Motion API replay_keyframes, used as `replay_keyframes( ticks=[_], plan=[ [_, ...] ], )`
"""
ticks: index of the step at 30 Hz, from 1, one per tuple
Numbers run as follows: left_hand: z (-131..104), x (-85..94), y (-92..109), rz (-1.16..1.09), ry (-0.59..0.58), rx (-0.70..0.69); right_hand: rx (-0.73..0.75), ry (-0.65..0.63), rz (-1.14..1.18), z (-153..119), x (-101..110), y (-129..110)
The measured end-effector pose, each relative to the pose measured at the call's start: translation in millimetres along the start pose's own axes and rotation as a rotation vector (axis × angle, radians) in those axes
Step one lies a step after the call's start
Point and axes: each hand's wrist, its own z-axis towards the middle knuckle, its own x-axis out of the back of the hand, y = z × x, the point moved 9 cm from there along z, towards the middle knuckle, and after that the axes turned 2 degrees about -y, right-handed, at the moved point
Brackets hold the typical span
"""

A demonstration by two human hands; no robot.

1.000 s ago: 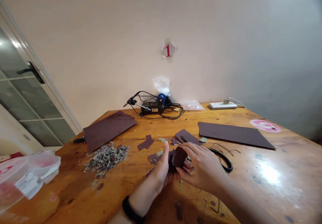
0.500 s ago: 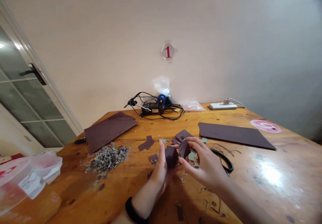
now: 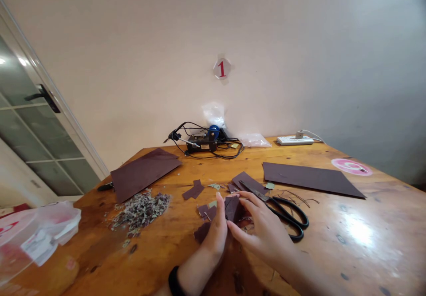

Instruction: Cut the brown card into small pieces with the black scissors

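Through the head camera I look down at a wooden desk (image 3: 333, 234), where two bare hands meet near the front centre. The left hand (image 3: 215, 229), a black band (image 3: 175, 282) on its wrist, cups the left side of a small bunch of dark paper pieces (image 3: 234, 208), thumb upright. The right hand (image 3: 264, 220) grips the same bunch from the right, thumb and fingers curved around it. The bunch is raised toward me, between the two palms.

Just beside my right hand lie black-handled scissors (image 3: 253, 191), blades pointing up and left across a flat dark piece (image 3: 245, 180). Small dark and pale green scraps are scattered around my hands, with thin strips to the right.

A heap of shredded bits (image 3: 143, 211) sits well to the left, in front of large dark sheets (image 3: 143, 171); another long dark sheet (image 3: 309, 178) lies at right. Behind, near the wall, I see a black device (image 3: 201, 143) with tangled cables and a white power strip (image 3: 294, 140).
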Motion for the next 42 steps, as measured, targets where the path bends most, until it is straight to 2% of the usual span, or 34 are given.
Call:
replay_keyframes(
  ticks=[7, 12, 16, 23, 28, 32, 37, 42],
  plan=[
    [-5.3, -23.9, -5.0, -0.184, -0.095, 0.149, 0.042, 0.066, -0.077, -0.7, 4.6, -4.1],
    [-8.6, -36.5, -7.7, -0.279, -0.147, 0.245, 0.011, 0.015, -0.019, -0.4, 2.3, -1.1],
    [-6.0, -29.1, -8.9, -0.278, -0.104, 0.263, -0.039, -0.026, 0.111, 2.6, 1.8, 7.6],
    [-7.8, -24.5, -17.6, -0.271, -0.113, 0.39, -0.059, -0.068, 0.322, 9.5, 3.4, 15.1],
    [-6.8, -16.7, -20.2, -0.265, -0.034, 0.411, -0.022, -0.013, 0.205, 8.3, 14.7, 13.0],
    [-5.9, -11.4, -23.5, -0.236, 0.008, 0.457, 0.106, 0.035, -0.022, 5.3, 24.1, -0.3],
    [-2.7, -15.0, -22.7, -0.228, -0.034, 0.441, 0.277, -0.063, -0.164, 0.5, 9.9, -20.3],
    [-4.7, -16.9, -27.0, -0.2, -0.049, 0.469, 0.29, -0.117, -0.19, 0.2, 0.9, -21.4]
  ],
)
